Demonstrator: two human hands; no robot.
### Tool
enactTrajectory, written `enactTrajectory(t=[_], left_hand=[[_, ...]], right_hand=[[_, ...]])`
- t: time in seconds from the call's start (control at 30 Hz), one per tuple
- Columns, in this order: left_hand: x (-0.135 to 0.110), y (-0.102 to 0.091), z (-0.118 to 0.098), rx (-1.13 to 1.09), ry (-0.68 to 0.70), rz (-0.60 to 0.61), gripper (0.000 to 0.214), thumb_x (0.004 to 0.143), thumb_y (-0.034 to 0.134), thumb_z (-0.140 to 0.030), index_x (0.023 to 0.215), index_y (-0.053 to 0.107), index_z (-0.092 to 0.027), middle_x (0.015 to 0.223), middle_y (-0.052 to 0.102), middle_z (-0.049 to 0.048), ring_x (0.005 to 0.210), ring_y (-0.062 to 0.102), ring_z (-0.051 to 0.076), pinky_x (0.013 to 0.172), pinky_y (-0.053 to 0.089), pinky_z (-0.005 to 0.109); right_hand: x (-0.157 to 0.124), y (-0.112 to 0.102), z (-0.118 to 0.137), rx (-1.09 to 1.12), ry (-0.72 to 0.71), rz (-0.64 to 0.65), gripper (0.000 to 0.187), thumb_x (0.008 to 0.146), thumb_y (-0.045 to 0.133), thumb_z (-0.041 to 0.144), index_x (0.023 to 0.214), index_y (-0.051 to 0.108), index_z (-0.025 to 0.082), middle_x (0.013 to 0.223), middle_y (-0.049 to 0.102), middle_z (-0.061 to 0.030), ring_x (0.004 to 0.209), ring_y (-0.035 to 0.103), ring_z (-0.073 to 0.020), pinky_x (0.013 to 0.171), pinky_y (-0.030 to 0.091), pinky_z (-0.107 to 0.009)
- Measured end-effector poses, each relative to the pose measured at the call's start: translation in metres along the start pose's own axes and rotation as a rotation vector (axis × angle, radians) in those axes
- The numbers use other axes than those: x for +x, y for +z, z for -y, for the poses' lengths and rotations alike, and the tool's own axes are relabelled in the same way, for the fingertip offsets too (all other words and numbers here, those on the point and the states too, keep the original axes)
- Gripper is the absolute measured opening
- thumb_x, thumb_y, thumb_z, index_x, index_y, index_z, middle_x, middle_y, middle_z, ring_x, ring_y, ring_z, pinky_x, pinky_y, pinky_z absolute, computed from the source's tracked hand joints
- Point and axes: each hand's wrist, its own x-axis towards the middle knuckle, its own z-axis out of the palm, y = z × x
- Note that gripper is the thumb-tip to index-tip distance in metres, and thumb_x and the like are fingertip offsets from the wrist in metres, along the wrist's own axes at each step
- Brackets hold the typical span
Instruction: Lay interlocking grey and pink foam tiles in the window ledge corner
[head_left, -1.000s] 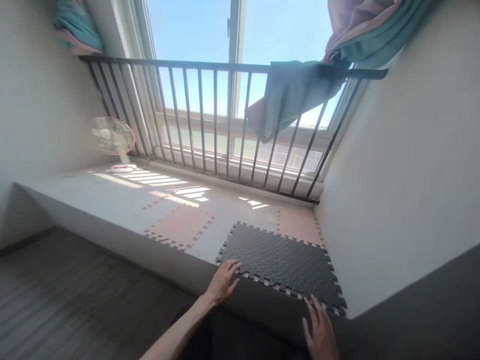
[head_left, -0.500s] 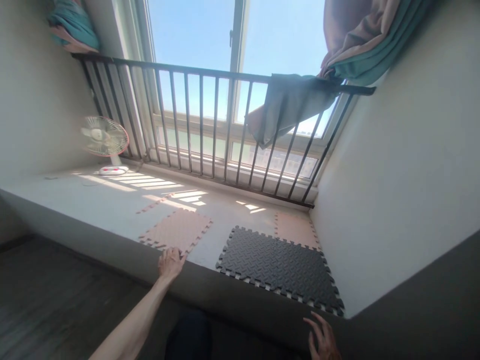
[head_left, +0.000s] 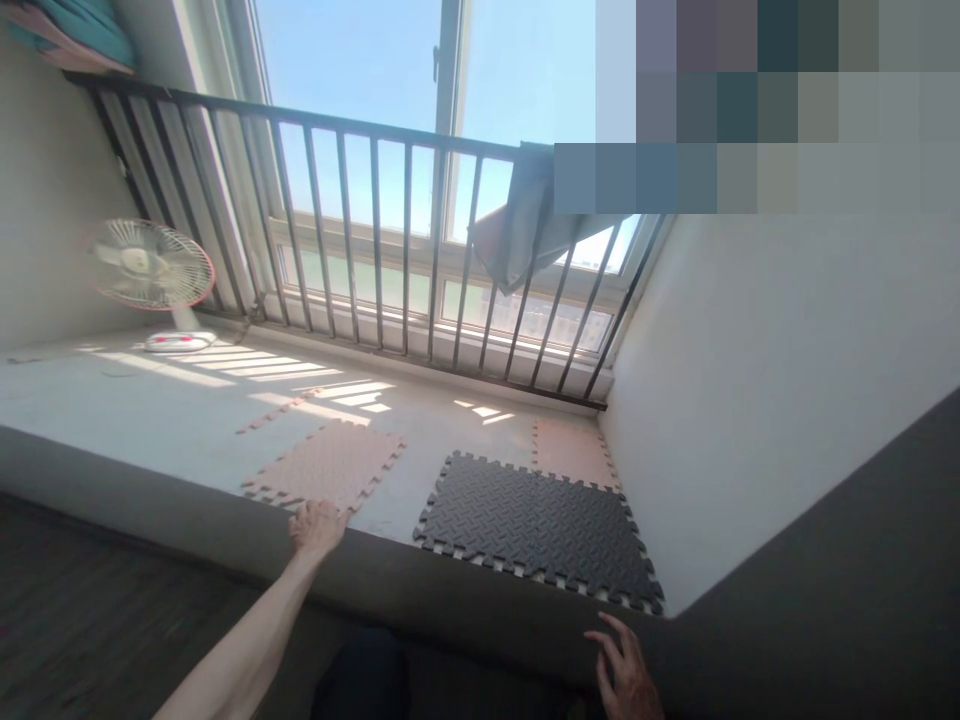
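My left hand is at the near corner of a pink foam mat tile, its fingers bent over the tile's edge and closed on it. The tile lies flat on the pale ledge and has jagged interlocking sides. My right hand is in front of the ledge, below the black foam mat. Its fingers are apart and hold nothing. The black mat has a diamond-like tread and shows a seam down its middle. Behind it, against the right wall, lies another pink foam tile.
A thin pink edge strip lies behind the left tile. Farther left stands a fan with a white base. A dark metal railing runs along the window, with a grey cloth draped over it. Blocks of pixels hide the upper right.
The view has turned slightly to the right, so everything appears farther left. Both hands keep about the same places beside the mats, and the tiles have not visibly moved on the ledge.
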Motion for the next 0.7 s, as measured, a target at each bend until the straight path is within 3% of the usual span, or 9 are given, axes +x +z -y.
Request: enactTrajectory(t=[0.17, 0.27, 0.37, 0.43, 0.57, 0.63, 0.7], left_hand=[[0.001, -0.033, -0.031, -0.212, 0.047, -0.156, 0.052, 0.100, 0.043, -0.052, 0.110, 0.072, -0.010, 0.120, 0.068, 0.0266, 0.119, 0.062, 0.042, 0.097, 0.048, 0.048], [-0.018, -0.059, -0.066, -0.357, 0.200, -0.350, 0.050, 0.103, 0.039, -0.056, 0.106, 0.067, -0.015, 0.109, 0.068, 0.0193, 0.109, 0.063, 0.036, 0.095, 0.049, 0.046], [-0.059, -0.073, -0.108, -0.502, 0.370, -0.451, 0.046, 0.104, 0.041, -0.061, 0.099, 0.063, -0.021, 0.099, 0.067, 0.0126, 0.098, 0.063, 0.032, 0.089, 0.049, 0.044], [-0.093, -0.071, -0.136, -0.577, 0.458, -0.443, 0.042, 0.103, 0.048, -0.062, 0.097, 0.062, -0.023, 0.095, 0.066, 0.0093, 0.092, 0.063, 0.029, 0.086, 0.049, 0.042], [-0.166, -0.043, -0.182, -0.597, 0.580, -0.367, 0.031, 0.103, 0.057, -0.051, 0.093, 0.063, -0.023, 0.090, 0.064, 0.0067, 0.088, 0.063, 0.027, 0.082, 0.049, 0.041], [-0.194, -0.024, -0.195, -0.586, 0.684, -0.291, 0.023, 0.102, 0.061, -0.043, 0.091, 0.065, -0.024, 0.091, 0.065, 0.0061, 0.088, 0.063, 0.027, 0.082, 0.050, 0.041], [-0.210, -0.008, -0.198, -0.600, 0.781, -0.238, 0.014, 0.100, 0.063, -0.036, 0.098, 0.069, -0.024, 0.098, 0.067, 0.0069, 0.095, 0.064, 0.027, 0.085, 0.053, 0.041]], right_hand=[[0.015, -0.008, 0.023, 0.084, 0.058, -0.033, 0.028, 0.099, 0.056, 0.030, 0.114, 0.080, 0.034, 0.131, 0.073, -0.0080, 0.122, 0.073, -0.0302, 0.101, 0.065, -0.048], [0.040, -0.008, 0.070, 0.244, 0.165, -0.021, 0.030, 0.103, 0.053, 0.033, 0.119, 0.078, 0.034, 0.130, 0.074, -0.0079, 0.123, 0.072, -0.0283, 0.106, 0.062, -0.047], [0.075, 0.003, 0.135, 0.540, 0.255, 0.087, 0.033, 0.105, 0.052, 0.042, 0.128, 0.075, 0.033, 0.128, 0.076, -0.0079, 0.124, 0.071, -0.0272, 0.112, 0.057, -0.046], [0.100, 0.017, 0.177, 0.775, 0.381, 0.164, 0.042, 0.102, 0.057, 0.057, 0.131, 0.074, 0.031, 0.131, 0.077, -0.0095, 0.123, 0.072, -0.0289, 0.111, 0.056, -0.046], [0.139, 0.053, 0.229, 1.332, 0.849, 0.319, 0.080, 0.085, 0.054, 0.089, 0.124, 0.074, 0.022, 0.113, 0.081, -0.0122, 0.099, 0.078, -0.0312, 0.083, 0.064, -0.045], [0.151, 0.067, 0.237, 1.483, 1.027, 0.293, 0.077, 0.078, 0.061, 0.089, 0.114, 0.073, 0.021, 0.102, 0.080, -0.0096, 0.090, 0.077, -0.0281, 0.075, 0.064, -0.041], [0.159, 0.074, 0.236, 1.452, 1.090, 0.205, 0.066, 0.068, 0.077, 0.076, 0.104, 0.071, 0.022, 0.091, 0.078, -0.0061, 0.084, 0.075, -0.0252, 0.068, 0.062, -0.036]])
